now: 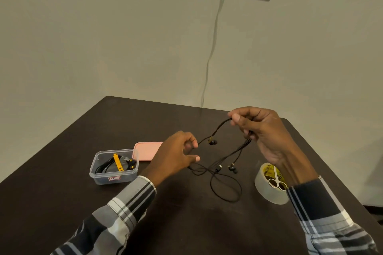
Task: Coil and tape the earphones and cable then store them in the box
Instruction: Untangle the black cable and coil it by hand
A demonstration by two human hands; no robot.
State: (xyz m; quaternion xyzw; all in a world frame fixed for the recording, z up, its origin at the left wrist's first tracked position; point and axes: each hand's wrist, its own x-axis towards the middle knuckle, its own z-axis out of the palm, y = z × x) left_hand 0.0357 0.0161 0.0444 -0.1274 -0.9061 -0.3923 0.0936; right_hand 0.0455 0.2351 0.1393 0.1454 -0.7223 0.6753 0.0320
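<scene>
While the thin, limp earphones (226,159) are pinched above the table by the right hand (263,136), the left hand (178,151), at nine o'clock, pinches one strand.

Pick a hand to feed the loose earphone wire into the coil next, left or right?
Left. The right hand already grips the gathered loops of the earphones, so it should stay the anchor. The left hand pinches the wire nearest the slack lying on the table and can likely draw it up.
</scene>
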